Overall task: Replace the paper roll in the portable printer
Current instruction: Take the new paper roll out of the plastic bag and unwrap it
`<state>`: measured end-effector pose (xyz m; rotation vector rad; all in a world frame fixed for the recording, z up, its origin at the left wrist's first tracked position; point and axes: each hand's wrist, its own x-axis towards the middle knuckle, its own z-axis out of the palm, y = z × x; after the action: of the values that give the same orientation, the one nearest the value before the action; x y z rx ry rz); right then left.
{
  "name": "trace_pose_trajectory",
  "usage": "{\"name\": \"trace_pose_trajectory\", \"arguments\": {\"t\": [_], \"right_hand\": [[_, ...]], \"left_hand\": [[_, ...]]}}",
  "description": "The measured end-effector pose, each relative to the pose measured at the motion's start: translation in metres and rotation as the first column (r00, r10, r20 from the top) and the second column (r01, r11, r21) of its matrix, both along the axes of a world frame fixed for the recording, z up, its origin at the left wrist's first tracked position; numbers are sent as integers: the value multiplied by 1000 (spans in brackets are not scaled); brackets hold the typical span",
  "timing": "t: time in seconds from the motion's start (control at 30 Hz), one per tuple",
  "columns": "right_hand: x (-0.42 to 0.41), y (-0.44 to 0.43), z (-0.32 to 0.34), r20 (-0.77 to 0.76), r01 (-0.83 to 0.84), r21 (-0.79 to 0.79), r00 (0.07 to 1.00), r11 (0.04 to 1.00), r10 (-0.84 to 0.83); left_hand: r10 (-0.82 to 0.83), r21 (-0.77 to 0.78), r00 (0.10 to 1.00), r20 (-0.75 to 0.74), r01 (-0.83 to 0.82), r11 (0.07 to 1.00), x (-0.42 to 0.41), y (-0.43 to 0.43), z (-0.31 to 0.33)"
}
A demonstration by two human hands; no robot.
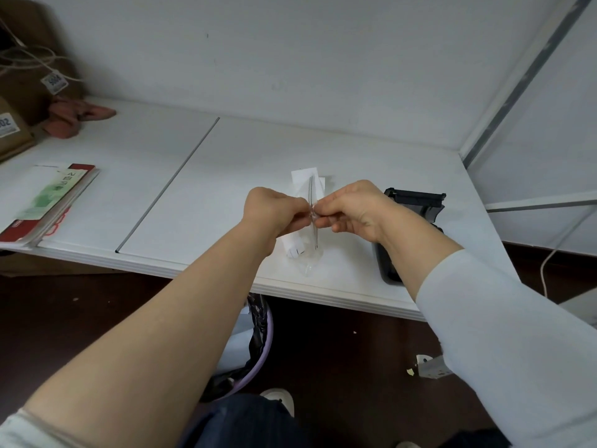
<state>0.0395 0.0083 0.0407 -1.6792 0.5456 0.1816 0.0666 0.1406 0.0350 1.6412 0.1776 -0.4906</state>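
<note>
Both hands meet above the centre of the white surface (200, 176). Left hand (274, 210) and right hand (352, 208) each pinch, fingertips closed, opposite sides of a clear plastic wrapper (312, 218) held edge-on between them, thin and upright. Inside or just behind the wrapper, white paper rolls (295, 247) show below the left hand, and a white sheet (305, 179) rises at 12 o'clock from the hands; whether the rolls sit fully within the wrapper cannot be told. Portable printer (416, 203), black, lies on the surface at 3 o'clock from the hands, partly hidden by the right forearm, its lid standing up. At 9 o'clock, well apart, a stack of booklets (48, 202). At 10 o'clock, a pink cloth (77, 119) beside cardboard boxes (19, 92). Under the surface edge at 6 o'clock, a purple-rimmed bin (258, 344) with a dark liner.
</note>
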Motion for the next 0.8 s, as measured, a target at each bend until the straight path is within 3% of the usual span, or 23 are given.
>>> {"name": "trace_pose_trajectory", "arguments": {"t": [0.17, 0.37, 0.63, 0.8], "right_hand": [[0, 1, 0, -22, 6, 13, 1000, 1000, -6], [0, 0, -2, 10, 14, -123, 1000, 992, -13], [-4, -1, -1, 14, -13, -120, 1000, 993, 14], [-7, -4, -3, 17, -39, -33, 999, 999, 40]], "left_hand": [[-12, 19, 1000, -4, 12, 1000, -2, 0, 0], [-13, -14, 1000, 2, 13, 1000, -3, -1, 2], [-60, 32, 998, -6, 60, 998, 1, -5, 4], [-62, 108, 998, 23, 59, 992, 2, -6, 0]]}}
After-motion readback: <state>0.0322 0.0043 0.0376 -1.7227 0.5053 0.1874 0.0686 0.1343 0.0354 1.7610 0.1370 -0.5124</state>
